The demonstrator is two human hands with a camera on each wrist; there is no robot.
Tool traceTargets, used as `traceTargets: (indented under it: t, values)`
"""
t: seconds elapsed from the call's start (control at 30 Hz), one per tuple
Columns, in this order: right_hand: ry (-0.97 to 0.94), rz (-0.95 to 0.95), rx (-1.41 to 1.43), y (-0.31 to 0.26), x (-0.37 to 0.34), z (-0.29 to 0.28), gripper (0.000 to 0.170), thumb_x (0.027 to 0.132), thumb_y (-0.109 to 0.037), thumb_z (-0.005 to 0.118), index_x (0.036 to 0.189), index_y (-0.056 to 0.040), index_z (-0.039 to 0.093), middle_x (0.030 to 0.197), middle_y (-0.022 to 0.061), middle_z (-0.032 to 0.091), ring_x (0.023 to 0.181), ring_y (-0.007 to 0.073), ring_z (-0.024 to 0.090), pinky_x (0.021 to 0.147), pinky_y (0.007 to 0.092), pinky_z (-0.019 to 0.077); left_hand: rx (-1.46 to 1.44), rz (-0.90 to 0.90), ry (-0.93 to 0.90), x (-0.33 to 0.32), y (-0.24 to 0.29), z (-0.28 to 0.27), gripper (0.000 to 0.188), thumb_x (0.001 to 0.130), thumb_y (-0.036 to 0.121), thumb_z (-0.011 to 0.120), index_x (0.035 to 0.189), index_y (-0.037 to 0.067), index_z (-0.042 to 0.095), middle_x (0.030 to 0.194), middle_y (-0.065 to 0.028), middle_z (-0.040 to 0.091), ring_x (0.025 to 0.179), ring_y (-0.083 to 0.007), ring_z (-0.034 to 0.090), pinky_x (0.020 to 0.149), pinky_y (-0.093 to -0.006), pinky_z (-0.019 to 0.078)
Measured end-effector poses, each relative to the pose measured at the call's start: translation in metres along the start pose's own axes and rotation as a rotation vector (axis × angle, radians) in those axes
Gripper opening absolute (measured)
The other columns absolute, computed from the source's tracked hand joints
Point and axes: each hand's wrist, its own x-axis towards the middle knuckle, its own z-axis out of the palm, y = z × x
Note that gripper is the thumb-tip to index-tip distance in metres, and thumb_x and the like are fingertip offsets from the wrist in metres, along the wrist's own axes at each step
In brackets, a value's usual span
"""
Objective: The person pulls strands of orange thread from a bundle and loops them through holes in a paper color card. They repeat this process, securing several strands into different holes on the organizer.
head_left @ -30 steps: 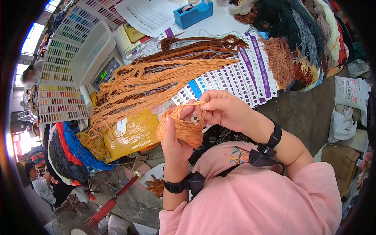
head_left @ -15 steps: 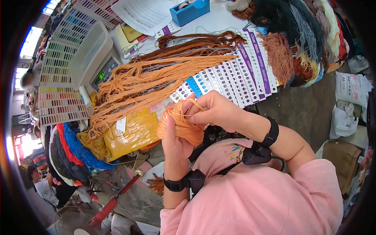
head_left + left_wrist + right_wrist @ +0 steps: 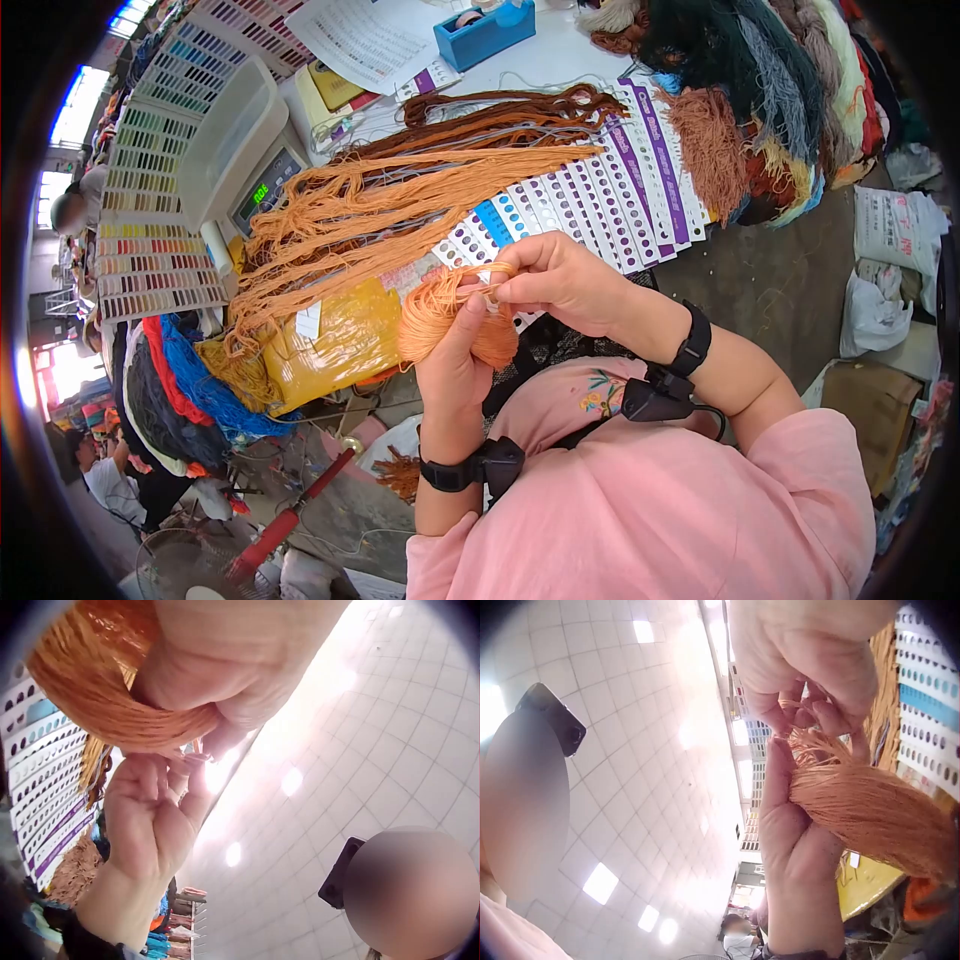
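Note:
A thick bundle of orange yarn (image 3: 425, 325) is gripped in my left hand (image 3: 450, 365), whose thumb leans over it toward the other hand. In the left wrist view the yarn (image 3: 112, 716) loops around part of the left hand (image 3: 225, 660). My right hand (image 3: 575, 290) pinches a few strands at the bundle's upper end. The right wrist view shows the right fingers (image 3: 832, 716) curled together there, with the left thumb tip (image 3: 780, 750) right by them. A small white bit shows between the fingers in the head view.
Long orange skeins (image 3: 370, 200) and brown skeins (image 3: 480, 125) lie across the table beside punched cards (image 3: 590, 215). Left are a scale (image 3: 235, 140), colour charts (image 3: 150, 190) and a yellow plastic packet (image 3: 340, 345). A blue tape dispenser (image 3: 485, 35) stands behind; more yarn (image 3: 710, 150) is heaped right.
My right fingers dipped over the bundle, then came back up to its upper end with strands pinched. The left thumb, upright before, now tilts toward them. The bundle stays in the left hand.

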Motion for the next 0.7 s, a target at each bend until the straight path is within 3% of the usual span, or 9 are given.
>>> traceTargets:
  t: [0.2, 0.3, 0.4, 0.47, 0.5, 0.53, 0.6, 0.67, 0.7]
  values:
    - [-0.051, 0.027, 0.095, 0.0, 0.0, -0.002, 0.002, 0.074, -0.005, 0.054, 0.073, -0.0034, 0.055, 0.065, 0.0019, 0.054, 0.053, 0.0059, 0.046, 0.048, 0.0174, 0.0356, 0.029, -0.057, 0.026, -0.001, 0.003, 0.003, 0.027, 0.079, 0.004, 0.053, 0.105, 0.001, 0.043, 0.095, -0.008, 0.053, 0.087, -0.0165, 0.053, 0.076, -0.0298, 0.0443]
    - [-0.145, 0.11, 0.263, -0.004, -0.003, -0.008, 0.002, 0.076, -0.006, 0.051, 0.077, -0.004, 0.052, 0.063, 0.0025, 0.053, 0.051, 0.0067, 0.045, 0.046, 0.0179, 0.0337, 0.112, -0.011, -0.189, -0.008, 0.011, -0.003, 0.02, 0.082, 0.008, 0.05, 0.1, 0.0, 0.046, 0.09, -0.0079, 0.054, 0.085, -0.0162, 0.053, 0.069, -0.0283, 0.0452]
    - [-0.296, 0.25, 0.358, -0.005, -0.002, -0.019, 0.003, 0.076, -0.007, 0.05, 0.078, -0.0042, 0.05, 0.062, 0.003, 0.052, 0.05, 0.0075, 0.044, 0.044, 0.019, 0.0328, -0.227, 0.011, -0.451, -0.003, 0.024, -0.013, 0.016, 0.083, 0.01, 0.048, 0.095, 0.0, 0.049, 0.084, -0.0081, 0.055, 0.074, -0.014, 0.054, 0.061, -0.025, 0.0443]
    - [-0.361, 0.401, 0.313, -0.012, 0.001, -0.018, 0.003, 0.076, -0.007, 0.051, 0.076, -0.0036, 0.051, 0.062, 0.0028, 0.052, 0.05, 0.0078, 0.044, 0.044, 0.02, 0.0328, 0.263, -0.066, -0.286, -0.003, 0.038, 0.002, 0.014, 0.083, 0.01, 0.048, 0.093, 0.0, 0.049, 0.077, -0.0075, 0.054, 0.063, -0.0119, 0.052, 0.055, -0.0229, 0.0424]
    - [-0.326, 0.342, -0.044, -0.019, 0.0, -0.014, 0.004, 0.076, -0.007, 0.052, 0.076, -0.0025, 0.052, 0.062, 0.0017, 0.052, 0.05, 0.0068, 0.043, 0.043, 0.0201, 0.0317, 0.51, -0.099, -0.196, -0.001, 0.047, 0.007, 0.013, 0.082, 0.009, 0.048, 0.092, 0.0, 0.05, 0.074, -0.0071, 0.054, 0.058, -0.0109, 0.051, 0.052, -0.0218, 0.0415]
    - [-0.288, 0.267, -0.4, -0.032, -0.002, -0.007, 0.005, 0.076, -0.007, 0.054, 0.075, -0.0014, 0.053, 0.062, 0.0006, 0.051, 0.051, 0.0058, 0.042, 0.043, 0.0202, 0.0306, 0.592, -0.102, -0.348, 0.011, 0.044, -0.015, 0.014, 0.082, 0.008, 0.046, 0.092, -0.001, 0.049, 0.069, -0.0054, 0.053, 0.046, -0.0083, 0.044, 0.045, -0.0186, 0.0369]
    - [-0.212, 0.123, -1.109, -0.071, -0.011, 0.013, 0.007, 0.076, -0.006, 0.056, 0.072, -0.0004, 0.056, 0.06, -0.004, 0.049, 0.052, 0.0033, 0.039, 0.045, 0.0193, 0.0304, 0.568, -0.252, -0.33, 0.008, 0.068, -0.011, 0.015, 0.082, 0.006, 0.046, 0.094, -0.002, 0.049, 0.067, -0.0044, 0.052, 0.044, -0.007, 0.042, 0.041, -0.0185, 0.0335]
    - [-0.368, 0.097, -0.967, -0.078, -0.018, 0.022, 0.007, 0.077, -0.007, 0.056, 0.074, -0.0003, 0.057, 0.061, -0.0037, 0.049, 0.052, 0.0031, 0.039, 0.046, 0.0186, 0.0307, 0.496, -0.355, -0.456, 0.009, 0.083, -0.017, 0.021, 0.082, 0.006, 0.043, 0.099, -0.006, 0.047, 0.063, -0.003, 0.051, 0.041, -0.0052, 0.039, 0.036, -0.0181, 0.029]
    - [-0.433, 0.082, -0.893, -0.079, -0.02, 0.023, 0.007, 0.077, -0.007, 0.056, 0.075, -0.0002, 0.057, 0.062, -0.0036, 0.049, 0.052, 0.0031, 0.038, 0.046, 0.0182, 0.0308, 0.517, -0.332, -0.344, 0.006, 0.089, -0.019, 0.022, 0.084, 0.008, 0.04, 0.099, -0.007, 0.046, 0.06, -0.0021, 0.05, 0.039, -0.0056, 0.038, 0.035, -0.0184, 0.0286]
